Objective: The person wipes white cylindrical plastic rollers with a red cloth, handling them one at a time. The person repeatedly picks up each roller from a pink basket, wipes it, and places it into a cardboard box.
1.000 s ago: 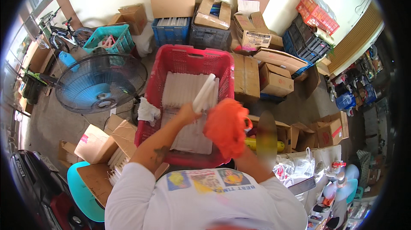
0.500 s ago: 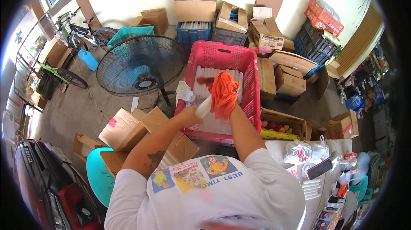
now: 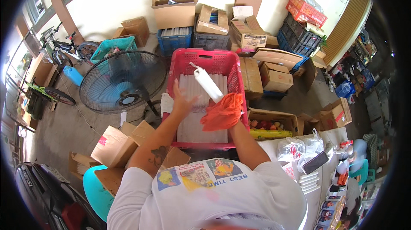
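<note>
My right hand (image 3: 230, 114), largely hidden by an orange cloth (image 3: 218, 118), grips that cloth with a white candle (image 3: 207, 82) in it, the candle's wick end pointing up and left. Beside the candle, my left hand (image 3: 184, 100) is open, fingers spread and holding nothing. Beneath both hands, a red plastic crate (image 3: 205, 54) holds rows of pale candles (image 3: 201, 130) lying side by side. A white rag (image 3: 167, 103) hangs over the crate's left rim.
A pedestal fan (image 3: 107, 80) stands left of the crate, cardboard boxes (image 3: 109, 144) below it. More boxes (image 3: 274, 76) and stacked crates (image 3: 295, 37) are behind and right. At lower right, a table (image 3: 267, 153) carries bags, a phone and white candles. A motorbike (image 3: 38, 191) is at lower left.
My left hand has let go of the candle and spread its fingers. The candle is now held in the cloth by my right hand, angled up toward the left.
</note>
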A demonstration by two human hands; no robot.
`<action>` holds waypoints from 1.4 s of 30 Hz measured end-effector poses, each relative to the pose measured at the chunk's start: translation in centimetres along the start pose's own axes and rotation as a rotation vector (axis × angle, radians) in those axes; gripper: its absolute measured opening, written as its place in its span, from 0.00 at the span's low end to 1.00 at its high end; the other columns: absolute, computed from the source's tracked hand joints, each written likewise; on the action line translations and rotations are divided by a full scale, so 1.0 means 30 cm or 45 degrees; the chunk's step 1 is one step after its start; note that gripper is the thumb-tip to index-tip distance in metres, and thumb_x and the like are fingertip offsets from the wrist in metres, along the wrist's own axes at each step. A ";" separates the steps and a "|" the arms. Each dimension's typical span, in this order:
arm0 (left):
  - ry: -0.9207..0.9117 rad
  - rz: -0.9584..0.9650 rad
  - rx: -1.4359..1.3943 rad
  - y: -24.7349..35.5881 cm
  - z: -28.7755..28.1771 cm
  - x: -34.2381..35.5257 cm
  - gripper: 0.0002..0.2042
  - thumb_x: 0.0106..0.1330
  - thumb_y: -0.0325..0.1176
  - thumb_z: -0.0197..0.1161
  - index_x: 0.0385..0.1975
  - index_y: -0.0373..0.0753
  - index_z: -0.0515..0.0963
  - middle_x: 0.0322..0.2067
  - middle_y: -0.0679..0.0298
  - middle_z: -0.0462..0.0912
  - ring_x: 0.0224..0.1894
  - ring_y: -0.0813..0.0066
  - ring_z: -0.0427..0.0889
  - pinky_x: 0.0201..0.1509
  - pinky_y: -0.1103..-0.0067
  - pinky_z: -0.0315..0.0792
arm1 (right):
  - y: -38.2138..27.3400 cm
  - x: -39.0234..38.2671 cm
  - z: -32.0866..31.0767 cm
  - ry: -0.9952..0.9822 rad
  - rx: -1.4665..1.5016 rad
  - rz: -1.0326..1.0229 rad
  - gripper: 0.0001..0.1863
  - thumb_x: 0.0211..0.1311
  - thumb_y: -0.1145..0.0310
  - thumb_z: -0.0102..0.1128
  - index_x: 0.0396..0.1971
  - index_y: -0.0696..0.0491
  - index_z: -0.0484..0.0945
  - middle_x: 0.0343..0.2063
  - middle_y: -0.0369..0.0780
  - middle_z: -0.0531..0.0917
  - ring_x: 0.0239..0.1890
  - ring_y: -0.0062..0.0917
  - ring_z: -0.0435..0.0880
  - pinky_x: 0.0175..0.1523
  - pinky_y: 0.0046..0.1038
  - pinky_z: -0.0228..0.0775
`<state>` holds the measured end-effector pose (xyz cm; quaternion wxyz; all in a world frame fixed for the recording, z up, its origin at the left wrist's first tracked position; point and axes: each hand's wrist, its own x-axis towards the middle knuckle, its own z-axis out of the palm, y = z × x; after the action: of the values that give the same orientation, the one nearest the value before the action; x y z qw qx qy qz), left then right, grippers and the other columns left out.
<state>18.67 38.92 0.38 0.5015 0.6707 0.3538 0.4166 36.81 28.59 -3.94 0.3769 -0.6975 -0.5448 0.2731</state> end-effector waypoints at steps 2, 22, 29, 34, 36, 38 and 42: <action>-0.420 -0.649 -0.317 -0.056 0.091 -0.038 0.33 0.57 0.44 0.69 0.60 0.36 0.65 0.49 0.53 0.75 0.53 0.66 0.73 0.59 0.73 0.65 | 0.052 -0.020 0.072 0.197 -0.173 -0.040 0.18 0.55 0.61 0.56 0.42 0.55 0.74 0.38 0.44 0.76 0.47 0.38 0.74 0.56 0.33 0.63; -0.692 0.288 0.996 -0.119 0.166 -0.131 0.22 0.55 0.33 0.65 0.46 0.35 0.64 0.35 0.47 0.79 0.34 0.51 0.82 0.38 0.61 0.74 | -0.125 0.105 0.006 0.252 -0.253 -0.049 0.17 0.58 0.61 0.55 0.44 0.53 0.74 0.39 0.41 0.77 0.45 0.32 0.75 0.52 0.30 0.66; -1.213 -1.147 -0.657 0.153 0.002 -0.122 0.15 0.53 0.25 0.61 0.42 0.38 0.70 0.28 0.65 0.75 0.22 0.76 0.72 0.25 0.76 0.69 | -0.110 0.173 -0.090 -0.244 0.211 -0.033 0.16 0.58 0.62 0.55 0.44 0.52 0.74 0.39 0.40 0.77 0.44 0.31 0.75 0.50 0.29 0.66; -0.938 -0.768 -0.102 0.163 0.024 -0.150 0.16 0.54 0.27 0.61 0.43 0.37 0.70 0.26 0.64 0.73 0.23 0.75 0.73 0.25 0.75 0.68 | -0.152 0.232 -0.110 -0.289 0.020 0.062 0.15 0.58 0.62 0.55 0.44 0.51 0.74 0.38 0.40 0.77 0.43 0.30 0.75 0.49 0.28 0.67; -0.788 -0.501 0.270 0.150 0.037 -0.173 0.18 0.53 0.29 0.61 0.44 0.36 0.69 0.28 0.63 0.74 0.24 0.74 0.74 0.27 0.75 0.69 | -0.156 0.241 -0.138 -0.144 -0.200 0.127 0.15 0.58 0.63 0.55 0.44 0.51 0.74 0.38 0.40 0.78 0.43 0.30 0.75 0.49 0.28 0.67; -0.662 -0.287 0.535 0.143 0.034 -0.220 0.21 0.51 0.31 0.61 0.46 0.33 0.68 0.30 0.61 0.76 0.27 0.71 0.76 0.30 0.75 0.71 | -0.156 0.232 -0.184 -0.115 -0.072 0.095 0.14 0.59 0.63 0.55 0.44 0.51 0.74 0.38 0.39 0.78 0.42 0.29 0.75 0.48 0.28 0.67; -0.690 -0.396 0.154 0.138 -0.023 -0.242 0.18 0.55 0.30 0.60 0.47 0.36 0.69 0.29 0.61 0.76 0.26 0.72 0.75 0.29 0.77 0.70 | -0.163 0.135 -0.237 -0.322 0.267 0.022 0.14 0.59 0.63 0.55 0.44 0.50 0.75 0.38 0.39 0.78 0.41 0.28 0.75 0.47 0.27 0.68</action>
<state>15.36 31.68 3.02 0.5945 0.7236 0.3297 0.1194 40.77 31.48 4.23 0.3737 -0.6192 -0.5504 0.4172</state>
